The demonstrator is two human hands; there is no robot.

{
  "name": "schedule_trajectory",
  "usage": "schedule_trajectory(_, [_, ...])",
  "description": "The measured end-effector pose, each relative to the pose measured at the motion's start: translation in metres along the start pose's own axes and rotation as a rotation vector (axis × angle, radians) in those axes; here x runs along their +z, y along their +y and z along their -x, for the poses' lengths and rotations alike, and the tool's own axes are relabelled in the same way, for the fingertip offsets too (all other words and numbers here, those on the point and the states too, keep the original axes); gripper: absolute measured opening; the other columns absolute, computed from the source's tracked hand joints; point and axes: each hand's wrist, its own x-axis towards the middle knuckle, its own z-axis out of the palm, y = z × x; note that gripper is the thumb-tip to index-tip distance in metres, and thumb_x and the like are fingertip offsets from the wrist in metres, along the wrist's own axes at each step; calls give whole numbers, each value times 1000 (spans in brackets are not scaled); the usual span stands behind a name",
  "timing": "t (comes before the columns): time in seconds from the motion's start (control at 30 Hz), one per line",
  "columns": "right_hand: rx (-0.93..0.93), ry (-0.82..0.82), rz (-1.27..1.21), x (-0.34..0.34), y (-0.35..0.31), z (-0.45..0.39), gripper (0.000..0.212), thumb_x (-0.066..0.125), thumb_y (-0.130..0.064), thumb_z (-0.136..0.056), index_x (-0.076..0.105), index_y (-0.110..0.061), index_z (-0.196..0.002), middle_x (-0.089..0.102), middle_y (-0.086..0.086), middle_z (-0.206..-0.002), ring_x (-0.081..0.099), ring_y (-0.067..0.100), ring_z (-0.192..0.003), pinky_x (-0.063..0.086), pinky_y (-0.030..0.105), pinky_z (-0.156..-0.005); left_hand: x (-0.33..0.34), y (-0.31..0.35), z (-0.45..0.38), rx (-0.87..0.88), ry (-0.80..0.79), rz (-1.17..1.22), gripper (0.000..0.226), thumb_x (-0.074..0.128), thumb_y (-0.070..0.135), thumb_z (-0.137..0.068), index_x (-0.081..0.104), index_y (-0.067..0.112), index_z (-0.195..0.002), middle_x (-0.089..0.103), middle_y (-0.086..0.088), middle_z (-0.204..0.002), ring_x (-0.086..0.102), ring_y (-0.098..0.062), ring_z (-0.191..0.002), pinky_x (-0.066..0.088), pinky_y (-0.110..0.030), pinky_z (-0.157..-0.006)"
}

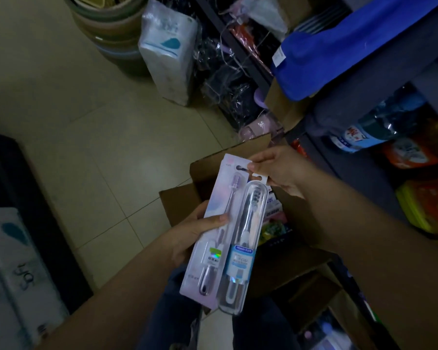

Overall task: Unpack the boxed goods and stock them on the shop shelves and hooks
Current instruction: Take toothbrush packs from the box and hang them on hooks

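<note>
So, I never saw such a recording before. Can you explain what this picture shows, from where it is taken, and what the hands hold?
There is no machine here, only a person. The single picture comes from a camera worn on the head, looking down at both arms. The left hand grips two toothbrush packs around their middle: a pale carded pack and, beside it, a clear plastic case. The right hand pinches their top ends with its fingers. Below stands an open cardboard box with more goods inside. Shop shelves with packaged goods are at the right. The floor is pale tile.
</note>
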Motion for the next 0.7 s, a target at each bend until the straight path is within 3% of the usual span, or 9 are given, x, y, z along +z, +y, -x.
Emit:
schedule_trajectory(0.07, [6, 74, -39, 1, 5, 1, 17, 69, -11, -85, 65, -8, -102, 68, 10, -97, 63, 22, -84, 54, 35, -74, 2, -3, 0, -12, -26, 34, 77, 82, 24, -61, 49, 30, -131, 66, -16, -117, 67, -32, -97, 56, -45, -81])
schedule_trajectory(0.13, [3, 147, -95, 2, 9, 3, 13, 67, -10, -87, 64, -10, -100, 65, 8, -89, 58, 17, -73, 47, 25, -59, 2, -5, -1, -40, -70, 62, 90, 91, 24, -50, 49, 31, -130, 64, -18, -119, 67, -32, -96, 57, -45, -79])
schedule_trajectory(0.3, [-13, 223, -291, 6, 18, 8, 8, 63, -7, -89, 64, -7, -97, 63, 4, -80, 58, 21, -78, 50, 36, -79, 11, -15, -8, -1, -92, 18, 108, 95, 29, -40, 44, 32, -135, 61, -18, -126, 62, -38, -107, 54, -51, -86])
schedule_trajectory(0.4, [-7, 257, -388, 9, 23, 14, 5, 64, -9, -89, 67, -9, -93, 63, 1, -75, 58, 15, -68, 51, 29, -71, 19, -19, -10, 48, -55, 29, 109, 96, 31, -33, 47, 32, -131, 68, -12, -113, 68, -31, -96, 58, -42, -72])
schedule_trajectory(0.53, [24, 277, -452, 9, 33, 20, 11, 65, -8, -88, 65, -14, -79, 63, 2, -71, 58, 15, -59, 52, 27, -62, 25, -32, -8, 56, -65, 97, 111, 96, 30, -37, 46, 27, -135, 66, -15, -115, 68, -31, -95, 58, -41, -71])
schedule_trajectory(0.7, [19, 333, -419, 17, 45, 26, 10, 69, -12, -86, 69, -15, -76, 67, 0, -70, 63, 18, -63, 56, 34, -71, 27, -55, 6, -52, -124, 342, 109, 97, 20, -34, 46, 11, -130, 71, -20, -89, 71, -30, -72, 59, -39, -56])
